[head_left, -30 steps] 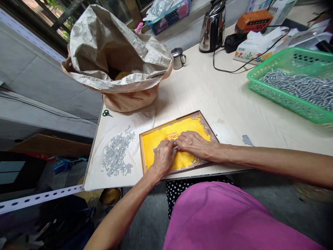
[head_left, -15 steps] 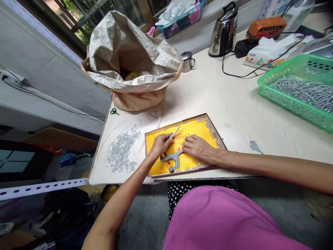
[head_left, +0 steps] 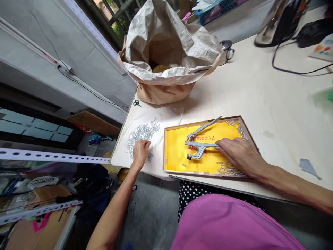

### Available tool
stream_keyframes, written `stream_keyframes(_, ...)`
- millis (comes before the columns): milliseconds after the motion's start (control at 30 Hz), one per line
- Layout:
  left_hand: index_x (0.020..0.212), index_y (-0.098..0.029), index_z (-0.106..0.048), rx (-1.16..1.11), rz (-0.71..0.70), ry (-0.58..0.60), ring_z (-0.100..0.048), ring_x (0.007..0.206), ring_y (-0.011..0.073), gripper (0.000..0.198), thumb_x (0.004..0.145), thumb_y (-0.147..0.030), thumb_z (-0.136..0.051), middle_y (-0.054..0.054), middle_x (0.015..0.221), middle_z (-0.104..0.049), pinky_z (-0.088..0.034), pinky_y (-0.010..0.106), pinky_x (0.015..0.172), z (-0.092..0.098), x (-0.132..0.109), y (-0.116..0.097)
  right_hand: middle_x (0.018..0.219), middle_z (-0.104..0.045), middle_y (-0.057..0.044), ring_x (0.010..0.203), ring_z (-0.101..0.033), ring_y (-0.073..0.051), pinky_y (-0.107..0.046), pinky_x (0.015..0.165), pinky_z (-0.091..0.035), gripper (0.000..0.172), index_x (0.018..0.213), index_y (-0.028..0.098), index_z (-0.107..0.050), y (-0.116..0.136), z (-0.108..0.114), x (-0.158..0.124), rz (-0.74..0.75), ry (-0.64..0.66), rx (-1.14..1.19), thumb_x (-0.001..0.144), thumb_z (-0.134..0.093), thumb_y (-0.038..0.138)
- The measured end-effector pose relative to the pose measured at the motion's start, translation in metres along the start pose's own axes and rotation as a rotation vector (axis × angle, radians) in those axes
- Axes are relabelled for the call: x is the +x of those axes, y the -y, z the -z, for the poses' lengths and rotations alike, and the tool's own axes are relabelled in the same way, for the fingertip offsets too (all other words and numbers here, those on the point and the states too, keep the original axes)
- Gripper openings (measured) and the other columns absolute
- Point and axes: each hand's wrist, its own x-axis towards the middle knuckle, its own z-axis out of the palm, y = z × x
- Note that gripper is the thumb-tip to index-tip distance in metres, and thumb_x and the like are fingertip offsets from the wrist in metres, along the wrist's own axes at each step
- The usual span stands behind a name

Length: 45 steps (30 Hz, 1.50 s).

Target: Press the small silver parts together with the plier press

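A pair of grey snap-fastener pliers (head_left: 201,148) lies over a shallow brown-edged tray (head_left: 175,146) lined in yellow, its jaws facing left and its handles spread. My right hand (head_left: 238,154) is closed on the end of the lower handle. Left of the tray, my left hand (head_left: 141,151) is over a pile of small silver metal pins (head_left: 142,133), fingers curled together. Whatever those fingers may hold is too small to make out. Similar pins (head_left: 229,169) lie along the tray's right and front edges, and one lies alone near its front left.
A large woven sack (head_left: 166,91) stands open behind the tray. Green-handled scissors (head_left: 136,103) lie near the table's left edge. At the back are a metal cup (head_left: 225,52), a kettle (head_left: 273,26) and a black cord (head_left: 293,71). A grey scrap (head_left: 308,167) is at right.
My left hand has left the pliers and moved left to the pin pile. The pliers' upper handle now shows fully. My right hand stays at the lower handle. The view has shifted left.
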Motion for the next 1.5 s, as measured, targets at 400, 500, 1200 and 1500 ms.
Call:
stream_keyframes(400, 0.106, -0.018, -0.070, 0.284, -0.073, 0.031, -0.053, 0.105, 0.0269, 0.028, 0.098, -0.024, -0.044, 0.012, 0.104, -0.064, -0.043, 0.034, 0.083, -0.034, 0.010, 0.045, 0.075, -0.060, -0.003, 0.065, -0.052, -0.017, -0.031, 0.068, -0.036, 0.032, 0.083, 0.022, -0.055, 0.020, -0.012, 0.008, 0.031, 0.050, 0.058, 0.104, -0.032, 0.030)
stream_keyframes(500, 0.100, -0.018, -0.069, 0.370, -0.162, 0.046, -0.051, 0.105, 0.0285, 0.029, 0.099, -0.021, -0.040, 0.013, 0.104, -0.063, -0.042, 0.035, 0.079, -0.036, 0.015, 0.047, 0.074, -0.061, -0.003, 0.064, -0.055, -0.018, -0.031, 0.065, -0.036, 0.032, 0.083, 0.023, -0.056, 0.020, -0.016, 0.008, 0.000, 0.138, 0.039, 0.103, -0.033, 0.029)
stream_keyframes(1200, 0.088, -0.013, -0.067, 0.375, -0.171, 0.162, -0.058, 0.102, 0.0289, 0.027, 0.090, -0.013, -0.040, 0.016, 0.098, -0.066, -0.044, 0.038, 0.089, -0.031, 0.039, 0.050, 0.088, -0.066, -0.005, 0.074, -0.058, -0.019, -0.034, 0.064, -0.027, 0.018, 0.098, 0.022, -0.055, 0.023, -0.022, 0.025, 0.103, 0.428, -0.029, 0.095, -0.042, 0.010)
stream_keyframes(1500, 0.088, -0.016, -0.067, -0.453, -0.010, 0.134, -0.062, 0.073, 0.0195, 0.025, 0.081, -0.038, -0.059, 0.006, 0.084, -0.069, -0.050, 0.032, 0.071, -0.016, 0.002, -0.020, 0.084, -0.066, -0.003, 0.071, -0.055, -0.016, -0.032, 0.062, -0.023, 0.013, 0.095, 0.021, -0.054, 0.018, -0.015, 0.027, 0.084, 0.323, -0.039, 0.099, -0.043, 0.015)
